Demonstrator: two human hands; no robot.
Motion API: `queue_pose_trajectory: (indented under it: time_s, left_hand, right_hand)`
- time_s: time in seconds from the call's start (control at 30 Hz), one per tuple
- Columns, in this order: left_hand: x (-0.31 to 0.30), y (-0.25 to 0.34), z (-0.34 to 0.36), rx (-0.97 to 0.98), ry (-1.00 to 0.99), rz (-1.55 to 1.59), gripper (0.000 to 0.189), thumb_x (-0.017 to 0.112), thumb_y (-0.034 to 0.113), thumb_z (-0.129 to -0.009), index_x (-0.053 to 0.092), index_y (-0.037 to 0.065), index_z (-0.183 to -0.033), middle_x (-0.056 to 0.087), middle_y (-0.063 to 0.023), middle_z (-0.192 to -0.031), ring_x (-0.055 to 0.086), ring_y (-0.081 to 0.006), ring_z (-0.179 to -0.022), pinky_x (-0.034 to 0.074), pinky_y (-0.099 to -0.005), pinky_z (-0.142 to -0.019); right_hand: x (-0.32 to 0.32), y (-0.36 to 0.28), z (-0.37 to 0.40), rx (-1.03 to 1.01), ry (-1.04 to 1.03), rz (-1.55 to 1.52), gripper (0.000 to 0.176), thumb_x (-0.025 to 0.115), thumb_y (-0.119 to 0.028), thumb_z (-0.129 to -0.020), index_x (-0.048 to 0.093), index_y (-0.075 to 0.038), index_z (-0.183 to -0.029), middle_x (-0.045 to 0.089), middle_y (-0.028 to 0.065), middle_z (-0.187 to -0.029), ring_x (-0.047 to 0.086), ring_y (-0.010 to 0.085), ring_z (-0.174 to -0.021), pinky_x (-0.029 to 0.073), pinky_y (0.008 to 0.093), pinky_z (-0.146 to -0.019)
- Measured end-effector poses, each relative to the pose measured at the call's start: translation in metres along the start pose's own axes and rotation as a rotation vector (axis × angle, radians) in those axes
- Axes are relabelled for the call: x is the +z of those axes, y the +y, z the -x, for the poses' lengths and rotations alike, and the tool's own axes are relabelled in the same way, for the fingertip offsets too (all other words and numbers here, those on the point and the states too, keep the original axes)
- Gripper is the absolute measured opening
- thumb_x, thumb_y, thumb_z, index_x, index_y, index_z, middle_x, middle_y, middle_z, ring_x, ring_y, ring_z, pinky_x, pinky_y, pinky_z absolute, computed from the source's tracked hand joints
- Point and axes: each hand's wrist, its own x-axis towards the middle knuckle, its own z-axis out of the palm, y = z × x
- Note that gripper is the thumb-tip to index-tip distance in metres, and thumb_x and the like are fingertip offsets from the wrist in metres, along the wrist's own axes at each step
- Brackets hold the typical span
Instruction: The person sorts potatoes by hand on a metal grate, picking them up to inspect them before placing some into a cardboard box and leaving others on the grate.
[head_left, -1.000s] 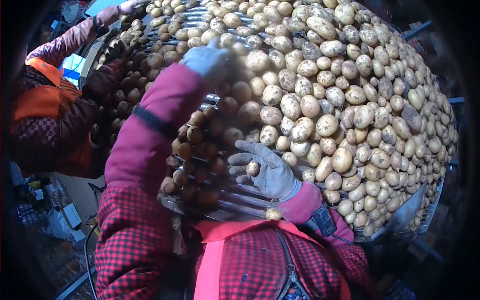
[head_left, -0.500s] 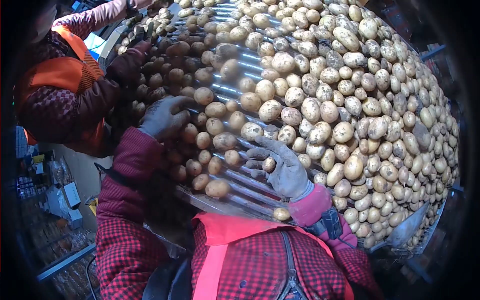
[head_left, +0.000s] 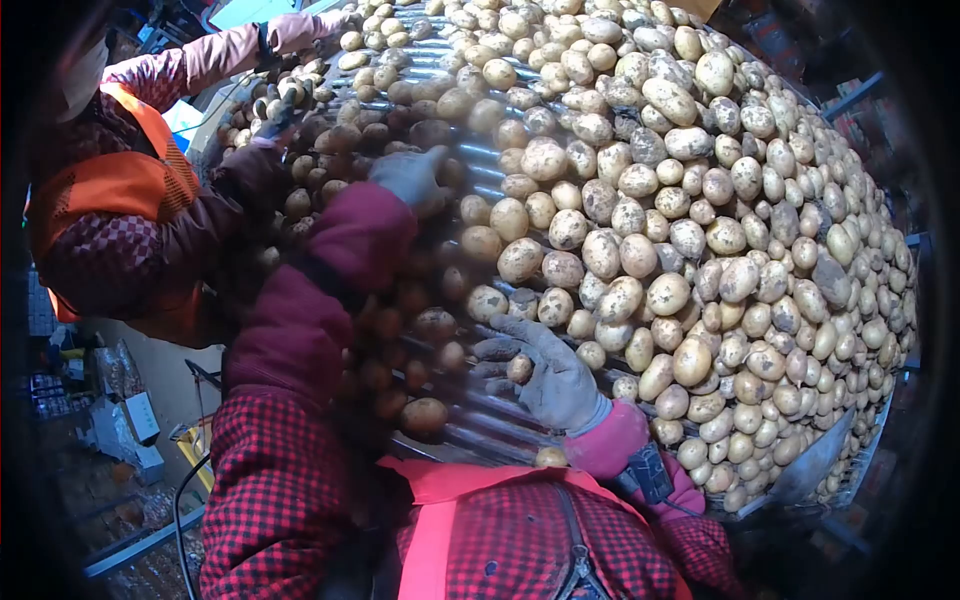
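Note:
My right hand [head_left: 552, 378], in a grey work glove, is at the lower middle, palm up over the metal rollers [head_left: 490, 425]. A small potato [head_left: 519, 368] lies in its bent fingers. My left hand [head_left: 410, 181], also gloved, reaches further out, in among potatoes on the left part of the rollers. Its fingertips are blurred beside a potato [head_left: 453, 172], and I cannot make out whether they grip it. Many soil-marked potatoes [head_left: 640, 255] lie round both hands. My left sleeve hides part of the rollers.
A large heap of potatoes [head_left: 765, 330] fills the right side. A metal scoop-like blade [head_left: 815, 460] lies at its lower right edge. At the left, another person in an orange vest [head_left: 105, 215] reaches over the same rollers. Boxes [head_left: 140, 420] stand at the lower left.
My left hand has moved forward and to the right across the rollers. My right hand has come slightly nearer to me, the small potato still in it. The other person's far arm has stretched further out.

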Motion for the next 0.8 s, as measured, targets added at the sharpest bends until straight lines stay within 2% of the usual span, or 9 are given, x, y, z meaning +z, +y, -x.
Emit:
queue_pose_trajectory:
  time_s: [0.1,0.2,0.33,0.43,0.53,0.63,0.7,0.73,0.8]
  left_hand:
    - [0.01,0.011,0.019,0.163,0.077,-0.176,0.056,0.066,0.035,-0.09,0.052,0.025,-0.144,0.062,-0.0228,-0.124,0.066,-0.0419,-0.108,0.053,-0.0511,-0.092]
    - [0.015,0.017,0.02,0.096,0.103,0.002,0.057,0.067,0.028,-0.089,0.052,0.027,-0.143,0.063,-0.0203,-0.121,0.065,-0.0401,-0.111,0.052,-0.0499,-0.094]
    - [0.022,0.011,0.01,0.035,0.116,0.085,0.059,0.067,0.027,-0.088,0.052,0.027,-0.145,0.061,-0.023,-0.127,0.063,-0.0415,-0.115,0.051,-0.05,-0.099]
    - [0.017,0.005,0.025,-0.032,0.151,0.318,0.053,0.068,0.02,-0.089,0.056,0.019,-0.141,0.065,-0.0193,-0.124,0.066,-0.0355,-0.114,0.054,-0.0445,-0.096]
    - [0.028,-0.006,0.06,0.03,0.293,1.347,0.047,0.071,0.011,-0.091,0.058,0.011,-0.137,0.069,-0.0114,-0.117,0.067,-0.0248,-0.11,0.056,-0.0363,-0.091]
    - [0.037,-0.042,0.103,0.271,0.359,1.755,0.047,0.074,0.007,-0.092,0.058,0.006,-0.136,0.067,-0.0046,-0.112,0.065,-0.0155,-0.106,0.056,-0.0283,-0.088]
    - [0.043,-0.051,0.154,0.169,0.458,1.74,0.046,0.071,0.017,-0.097,0.056,0.005,-0.138,0.067,-0.0044,-0.114,0.064,-0.0143,-0.102,0.055,-0.0304,-0.087]
    - [0.046,-0.055,0.181,0.118,0.495,1.735,0.045,0.07,0.018,-0.098,0.056,0.005,-0.139,0.066,-0.0043,-0.115,0.064,-0.0142,-0.101,0.055,-0.0311,-0.087]
    - [0.056,-0.056,0.236,-0.006,0.57,1.601,0.048,0.066,0.028,-0.1,0.055,0.005,-0.141,0.066,-0.0053,-0.118,0.064,-0.0154,-0.101,0.056,-0.0353,-0.085]
  right_hand:
    - [0.004,-0.006,0.003,-0.004,-0.017,0.067,0.057,0.036,-0.046,-0.11,0.043,-0.006,-0.15,0.064,0.0147,-0.127,0.065,0.0261,-0.109,0.053,0.038,-0.091]
    - [0.009,-0.009,0.003,0.055,-0.013,-0.142,0.054,0.037,-0.042,-0.11,0.043,-0.005,-0.15,0.063,0.0153,-0.128,0.065,0.0251,-0.109,0.054,0.0383,-0.091]
    - [0.008,-0.003,0.003,-0.006,-0.006,-0.01,0.051,0.041,-0.035,-0.11,0.041,-0.004,-0.151,0.061,0.0173,-0.131,0.064,0.0268,-0.112,0.055,0.0402,-0.092]
    - [0.01,-0.005,0.006,-0.069,-0.019,0.095,0.05,0.042,-0.03,-0.109,0.041,-0.005,-0.152,0.059,0.0188,-0.134,0.064,0.0292,-0.113,0.056,0.0414,-0.092]
    - [0.016,-0.007,0.009,-0.093,-0.014,0.104,0.049,0.043,-0.028,-0.109,0.04,-0.006,-0.153,0.057,0.0199,-0.137,0.064,0.031,-0.114,0.057,0.0419,-0.09]
    - [0.009,0.001,0.006,-0.123,-0.061,0.01,0.05,0.048,-0.025,-0.107,0.04,-0.007,-0.154,0.056,0.0205,-0.139,0.063,0.0319,-0.115,0.057,0.0415,-0.089]
    - [0.004,0.008,0.002,-0.17,-0.112,-0.004,0.051,0.051,-0.023,-0.106,0.04,-0.008,-0.154,0.054,0.0209,-0.141,0.063,0.033,-0.116,0.057,0.0417,-0.089]
    - [-0.002,0.014,-0.001,-0.143,-0.078,-0.19,0.052,0.053,-0.021,-0.106,0.041,-0.009,-0.154,0.051,0.0186,-0.147,0.06,0.0348,-0.121,0.056,0.0428,-0.09]
    - [-0.007,0.02,0.003,-0.282,-0.189,-0.031,0.054,0.043,-0.038,-0.109,0.039,-0.012,-0.156,0.049,0.0138,-0.151,0.057,0.0318,-0.127,0.054,0.0411,-0.092]
